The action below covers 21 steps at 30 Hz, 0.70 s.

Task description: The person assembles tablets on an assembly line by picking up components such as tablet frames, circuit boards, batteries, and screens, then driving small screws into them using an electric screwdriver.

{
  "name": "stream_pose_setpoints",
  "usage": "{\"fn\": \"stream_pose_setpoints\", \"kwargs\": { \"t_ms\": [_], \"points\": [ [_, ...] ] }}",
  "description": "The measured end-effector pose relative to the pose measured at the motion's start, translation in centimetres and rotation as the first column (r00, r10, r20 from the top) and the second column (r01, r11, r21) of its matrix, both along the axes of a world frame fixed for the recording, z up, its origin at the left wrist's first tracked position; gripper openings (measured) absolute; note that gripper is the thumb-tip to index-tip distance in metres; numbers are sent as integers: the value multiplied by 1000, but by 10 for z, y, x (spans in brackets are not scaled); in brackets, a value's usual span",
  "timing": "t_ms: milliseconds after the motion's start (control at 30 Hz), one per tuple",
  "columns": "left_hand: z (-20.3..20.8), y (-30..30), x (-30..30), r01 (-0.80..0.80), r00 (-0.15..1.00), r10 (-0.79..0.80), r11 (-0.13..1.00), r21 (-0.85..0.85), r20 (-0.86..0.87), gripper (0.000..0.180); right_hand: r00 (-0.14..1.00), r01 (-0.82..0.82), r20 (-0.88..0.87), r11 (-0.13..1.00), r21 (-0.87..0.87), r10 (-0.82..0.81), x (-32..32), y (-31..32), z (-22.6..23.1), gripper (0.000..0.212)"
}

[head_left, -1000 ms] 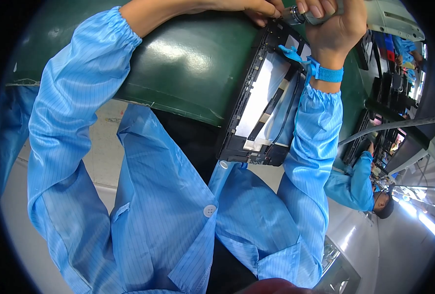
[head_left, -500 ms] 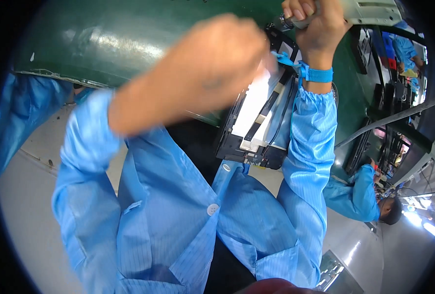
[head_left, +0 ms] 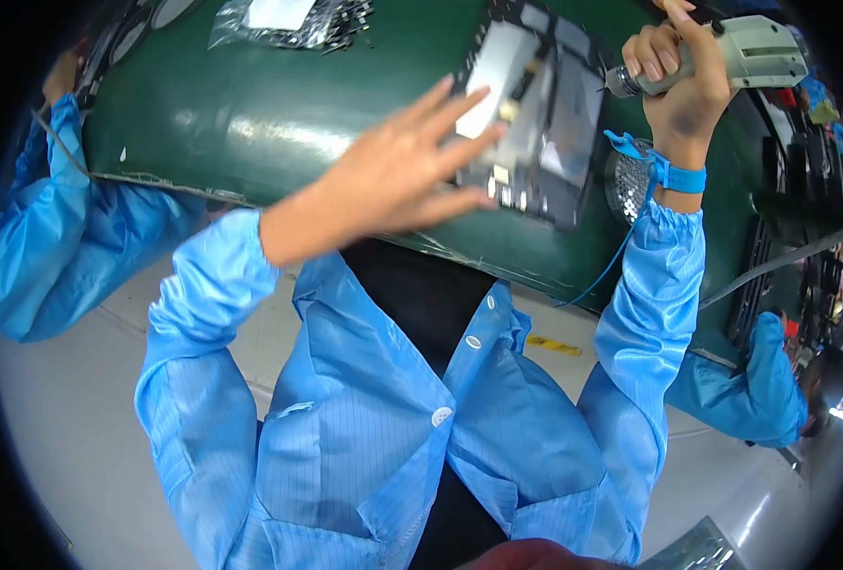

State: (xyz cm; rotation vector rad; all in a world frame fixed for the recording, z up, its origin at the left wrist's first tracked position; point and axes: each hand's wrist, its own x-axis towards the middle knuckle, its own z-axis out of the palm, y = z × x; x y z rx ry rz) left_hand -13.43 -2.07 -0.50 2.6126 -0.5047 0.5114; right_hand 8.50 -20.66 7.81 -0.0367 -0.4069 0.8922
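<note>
My left hand (head_left: 393, 171) is open, its fingers spread over the left side of a flat black-framed electronic device (head_left: 574, 133) on the green table. White and silver panels and a dark strip show inside the device's frame. Slight blur hides whether the fingertips touch it. My right hand (head_left: 687, 81) is closed around a pale electric screwdriver (head_left: 763, 52), held sideways to the right of the device with its metal tip end pointing left. A blue strap (head_left: 680, 178) with a cord circles my right wrist.
A round dish of small shiny screws (head_left: 627, 187) sits by my right wrist. At the back left of the green table (head_left: 203, 104) lies a clear bag (head_left: 298, 24) with small dark parts. Other people in blue sleeves (head_left: 37, 256) are at the left and right. A grey cable (head_left: 792, 256) runs at right.
The device was tilted near the table's front edge and now lies farther back on the table. My left hand went from closed to spread. My right hand still holds the screwdriver.
</note>
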Motion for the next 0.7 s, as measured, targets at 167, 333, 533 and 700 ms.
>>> {"fn": "stream_pose_setpoints", "kwargs": {
  "t_ms": [167,333,533,700],
  "points": [
    [19,25,120,42,978,-48,999,33,204,44,434,885,814,353,-304,-386,8,-64,-1,30],
    [9,52,233,-85,993,73,987,137,91,57,354,935,788,179,-306,-504,16,-128,-3,30],
    [-9,118,307,-168,983,179,956,240,-28,59,388,918,769,142,-370,-509,-1,-130,-9,32],
    [33,51,293,-337,915,388,885,320,-108,59,483,870,755,344,-354,-444,-6,-138,-32,31]
  ]
}}
